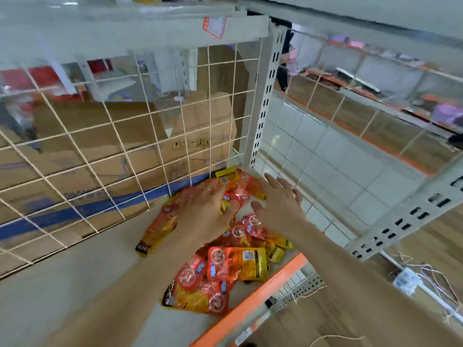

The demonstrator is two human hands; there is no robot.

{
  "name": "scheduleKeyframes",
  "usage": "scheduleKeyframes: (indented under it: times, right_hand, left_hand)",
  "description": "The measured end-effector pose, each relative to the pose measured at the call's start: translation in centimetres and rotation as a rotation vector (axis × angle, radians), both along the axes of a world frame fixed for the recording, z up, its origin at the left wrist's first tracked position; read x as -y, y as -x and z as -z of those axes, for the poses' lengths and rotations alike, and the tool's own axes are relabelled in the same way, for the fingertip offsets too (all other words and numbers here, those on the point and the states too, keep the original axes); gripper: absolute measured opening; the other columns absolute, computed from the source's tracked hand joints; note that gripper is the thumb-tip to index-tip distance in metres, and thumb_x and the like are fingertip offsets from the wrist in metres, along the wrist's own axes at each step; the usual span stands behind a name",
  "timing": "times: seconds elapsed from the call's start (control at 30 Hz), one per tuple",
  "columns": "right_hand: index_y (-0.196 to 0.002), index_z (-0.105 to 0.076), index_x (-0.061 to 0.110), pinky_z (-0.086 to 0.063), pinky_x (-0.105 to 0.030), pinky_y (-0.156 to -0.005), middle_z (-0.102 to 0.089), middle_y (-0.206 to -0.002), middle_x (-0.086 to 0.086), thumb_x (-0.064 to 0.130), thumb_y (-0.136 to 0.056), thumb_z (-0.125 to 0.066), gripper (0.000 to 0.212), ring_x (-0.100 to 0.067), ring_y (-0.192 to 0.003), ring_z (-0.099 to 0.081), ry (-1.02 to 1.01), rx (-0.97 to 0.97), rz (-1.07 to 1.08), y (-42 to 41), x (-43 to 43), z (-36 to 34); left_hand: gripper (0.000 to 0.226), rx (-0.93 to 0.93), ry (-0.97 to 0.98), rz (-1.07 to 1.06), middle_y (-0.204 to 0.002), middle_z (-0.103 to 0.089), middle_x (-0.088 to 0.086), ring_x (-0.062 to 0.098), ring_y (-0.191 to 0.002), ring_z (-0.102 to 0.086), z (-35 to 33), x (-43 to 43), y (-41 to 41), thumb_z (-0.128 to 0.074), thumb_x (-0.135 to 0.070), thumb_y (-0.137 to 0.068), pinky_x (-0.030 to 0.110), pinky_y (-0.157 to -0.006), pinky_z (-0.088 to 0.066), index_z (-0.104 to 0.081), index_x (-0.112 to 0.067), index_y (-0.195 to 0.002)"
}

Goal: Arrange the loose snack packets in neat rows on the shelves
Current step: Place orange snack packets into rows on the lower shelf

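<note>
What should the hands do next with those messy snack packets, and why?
Probably the left hand, resting flat on the snack packets, should pick one and lay it straight along the wire grid to start a row. They overlap at all angles in a corner of the shelf, and the right hand is open, holding nothing.

light: bright, even and diffuse light is filling the bay; its source is not showing.
shadows: left hand [203, 214] and right hand [280, 206] are casting almost none on the shelf board [62, 284].
glare: snack packets [235, 266] are throwing small highlights; floor tiles [338, 166] are showing a pale sheen.
blur: wire mesh [112, 126] and cardboard boxes [140, 136] are smearing at left; far shelves [375, 78] are looking soft and blotchy.
distortion: the wide-angle lens is bending the upright post [263, 101] and the shelf edges, worst towards the corners.
</note>
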State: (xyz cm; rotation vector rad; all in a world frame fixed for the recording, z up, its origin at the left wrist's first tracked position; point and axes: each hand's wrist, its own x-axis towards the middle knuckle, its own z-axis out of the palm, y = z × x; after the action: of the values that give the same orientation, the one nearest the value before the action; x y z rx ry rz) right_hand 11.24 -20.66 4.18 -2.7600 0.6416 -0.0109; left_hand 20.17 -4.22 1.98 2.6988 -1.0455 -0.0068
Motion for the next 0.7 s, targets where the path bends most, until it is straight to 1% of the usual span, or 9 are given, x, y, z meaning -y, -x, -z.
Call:
scheduleKeyframes:
  times: [0.1, 0.13, 0.2, 0.27, 0.37, 0.43, 0.5, 0.6, 0.7]
  right_hand:
    - [-0.151, -0.027, 0.036, -0.012, -0.054, -0.118, -0.023, -0.162, 0.004, 0.037, -0.093, -0.053, 0.064, -0.026, -0.149, -0.015, -0.041, 0.006, -0.022, -2.1, 2.0, 1.5]
    - [-0.151, -0.025, 0.037, -0.012, -0.054, -0.118, -0.023, -0.161, 0.005, 0.036, -0.092, -0.052, 0.065, -0.026, -0.149, -0.015, -0.046, -0.008, -0.034, -2.8, 2.5, 2.0]
    - [-0.150, -0.022, 0.040, -0.014, -0.053, -0.116, -0.022, -0.161, 0.006, 0.034, -0.092, -0.051, 0.065, -0.024, -0.147, -0.016, -0.053, -0.056, -0.053, -4.2, 3.7, 3.0]
    - [-0.150, -0.022, 0.039, -0.016, -0.053, -0.114, -0.024, -0.159, 0.006, 0.032, -0.090, -0.053, 0.067, -0.025, -0.145, -0.018, -0.084, -0.105, -0.050, -5.3, 4.7, 4.0]
    - [-0.144, -0.034, 0.034, -0.026, -0.053, -0.108, -0.041, -0.146, 0.006, 0.028, -0.086, -0.056, 0.062, -0.028, -0.135, -0.032, -0.084, -0.089, -0.056, -5.8, 5.4, 5.3]
    - [-0.142, -0.038, 0.030, -0.029, -0.051, -0.105, -0.046, -0.140, 0.004, 0.029, -0.086, -0.059, 0.059, -0.028, -0.131, -0.036, -0.054, -0.088, -0.059, -5.9, 5.7, 5.9]
    - [-0.142, -0.038, 0.027, -0.032, -0.050, -0.105, -0.046, -0.137, -0.002, 0.033, -0.088, -0.062, 0.059, -0.030, -0.130, -0.036, -0.073, -0.080, -0.047, -6.0, 6.2, 6.3]
    - [-0.139, -0.039, 0.022, -0.034, -0.050, -0.106, -0.047, -0.129, -0.010, 0.043, -0.087, -0.060, 0.060, -0.034, -0.126, -0.037, -0.163, -0.092, 0.043, -6.3, 6.7, 6.5]
    - [-0.128, -0.044, 0.019, -0.040, -0.049, -0.102, -0.055, -0.119, -0.010, 0.040, -0.075, -0.058, 0.060, -0.034, -0.119, -0.047, -0.286, -0.119, 0.090, -6.6, 6.9, 6.7]
  left_hand:
    - [0.054, -0.008, -0.046, -0.035, -0.148, -0.049, 0.001, 0.025, -0.130, -0.050, 0.5, 2.8, -1.6, -0.038, -0.050, -0.099, 0.039, -0.101, -0.040, -0.045, -0.022, -0.145]
    - [0.052, -0.010, -0.067, -0.044, -0.149, -0.047, 0.001, 0.026, -0.130, -0.049, 0.6, 3.7, -2.0, -0.040, -0.048, -0.100, 0.040, -0.102, -0.040, -0.045, -0.022, -0.145]
    - [0.052, -0.027, -0.126, -0.054, -0.158, -0.036, 0.001, 0.028, -0.133, -0.046, 0.9, 5.6, -3.3, -0.042, -0.044, -0.100, 0.046, -0.106, -0.037, -0.039, -0.025, -0.148]
    - [0.058, -0.058, -0.197, -0.006, -0.165, -0.019, -0.004, 0.029, -0.133, -0.045, 1.2, 7.1, -4.6, -0.048, -0.032, -0.097, 0.048, -0.108, -0.036, -0.032, -0.030, -0.152]
    - [0.075, -0.128, -0.342, 0.110, -0.168, -0.003, -0.011, 0.033, -0.137, -0.039, 1.5, 8.3, -5.9, -0.056, -0.015, -0.090, 0.048, -0.109, -0.039, -0.026, -0.039, -0.155]
    - [0.080, -0.111, -0.432, 0.152, -0.168, -0.003, -0.010, 0.034, -0.141, -0.030, 1.9, 8.5, -6.6, -0.055, -0.013, -0.092, 0.048, -0.110, -0.038, -0.019, -0.045, -0.156]
    - [0.080, -0.066, -0.475, 0.174, -0.167, -0.007, -0.008, 0.032, -0.141, -0.030, 2.1, 8.7, -7.2, -0.054, -0.012, -0.095, 0.047, -0.108, -0.037, -0.017, -0.046, -0.156]
    - [0.077, 0.035, -0.538, 0.209, -0.166, -0.015, -0.004, 0.030, -0.144, -0.028, 1.6, 9.1, -7.8, -0.058, -0.016, -0.095, 0.049, -0.113, -0.031, -0.019, -0.039, -0.157]
    - [0.074, 0.068, -0.614, 0.272, -0.163, -0.020, 0.002, 0.028, -0.149, -0.020, 0.8, 9.6, -8.3, -0.066, -0.021, -0.092, 0.052, -0.120, -0.021, -0.029, -0.030, -0.155]
